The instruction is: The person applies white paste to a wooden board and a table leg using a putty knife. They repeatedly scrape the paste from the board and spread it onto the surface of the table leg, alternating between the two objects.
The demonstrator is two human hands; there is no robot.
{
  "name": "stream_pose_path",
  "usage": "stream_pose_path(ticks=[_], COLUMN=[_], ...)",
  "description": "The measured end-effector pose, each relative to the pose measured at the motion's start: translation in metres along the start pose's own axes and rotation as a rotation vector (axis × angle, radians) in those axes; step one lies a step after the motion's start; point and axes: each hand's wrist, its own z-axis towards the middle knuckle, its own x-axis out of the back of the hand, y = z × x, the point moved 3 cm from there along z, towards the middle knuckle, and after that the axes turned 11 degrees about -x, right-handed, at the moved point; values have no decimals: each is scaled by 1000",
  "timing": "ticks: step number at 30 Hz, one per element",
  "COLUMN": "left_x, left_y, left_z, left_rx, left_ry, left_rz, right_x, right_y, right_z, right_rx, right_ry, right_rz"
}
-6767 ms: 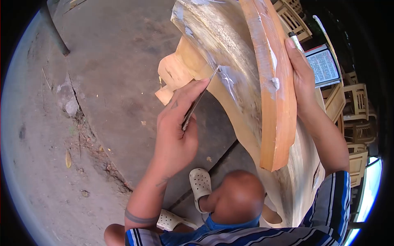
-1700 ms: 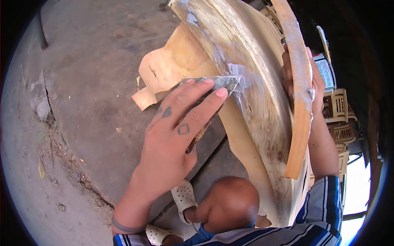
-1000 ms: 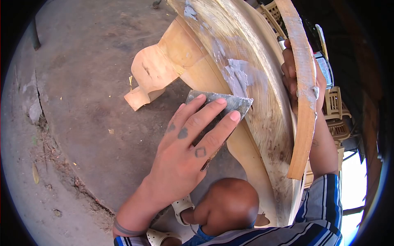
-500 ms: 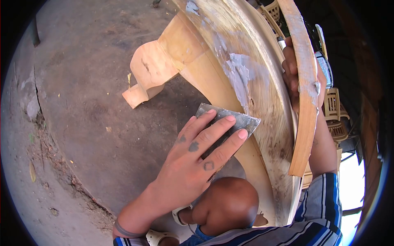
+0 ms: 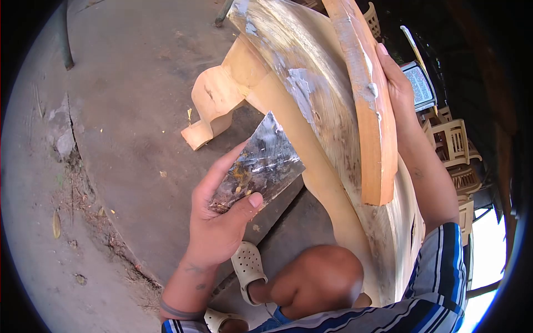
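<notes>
My left hand (image 5: 219, 227) grips a flat metal scraper blade (image 5: 261, 166), thumb on its near face. The blade is smeared with grey and dark residue and its corner points up, beside a large curved wooden piece (image 5: 347, 150). Pale grey filler patches mark that wood, which joins a carved, scrolled leg (image 5: 214, 94). My right hand (image 5: 398, 83) holds a curved wooden strip (image 5: 377, 161) from its right side, most of the fingers hidden behind it. White-grey filler lies along the strip's face and edge.
A labelled tin (image 5: 419, 86) stands to the right, a pale stick in front of it. Several cream plastic chairs (image 5: 452, 141) are beyond. My bent knee (image 5: 327, 275) and a cream clog (image 5: 249, 269) are below, on a cracked concrete floor (image 5: 122, 161).
My left hand has turned over, showing the blade's other face, and drawn back from the large wood. The strip has shifted left with my right hand, closer over the large piece.
</notes>
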Motion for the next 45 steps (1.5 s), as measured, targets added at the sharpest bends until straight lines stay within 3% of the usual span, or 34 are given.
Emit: stream_pose_path(ticks=[2,6,10,13,14,17,21,22,25,28,31,35,37,38,43,45], left_x=[-6,-34,-56,-15,0,-6,-39,-24,20,23,7,-5,-6,-7,-12,-14], left_y=[11,49,57,29,29,42,33,24,9,-3,-3,-4,-7,-7,-1,0], left_z=[-4,-11,-33,-26,-23,-34,-38,-24,1,21,44,59,60,60,60,61], left_rx=[-70,-652,-1149,-1063,-827,-846,-1140,-1005,-570,-380,-419,-472,-413,-389,-466,-493], left_ry=[-41,-311,-379,-394,-493,-379,-483,-440,-254,-89,-122,-205,-219,-225,-236,-238], left_rz=[141,803,1049,1282,1564,1341,1074,1161,1023,695,698,703,660,640,759,808], right_x=[-11,-32,-66,-73,-73,-70,-67,-60,-27,10,2,-2,24,32,-6,-2], right_y=[-5,-12,-13,-20,-19,-20,-22,-22,-27,-17,1,5,9,11,5,6], right_z=[-11,-34,-51,-53,-54,-52,-47,-46,-38,-17,-7,-11,-1,1,-9,-8], right_rx=[54,53,51,51,40,32,12,8,0,-37,-31,65,10,6,95,128], right_ry=[-26,-131,-146,-161,-158,-134,-53,-18,78,26,202,203,-165,-183,245,225], right_rz=[-50,-78,-86,-157,-127,-92,-116,-115,-86,-125,107,22,40,46,33,5])
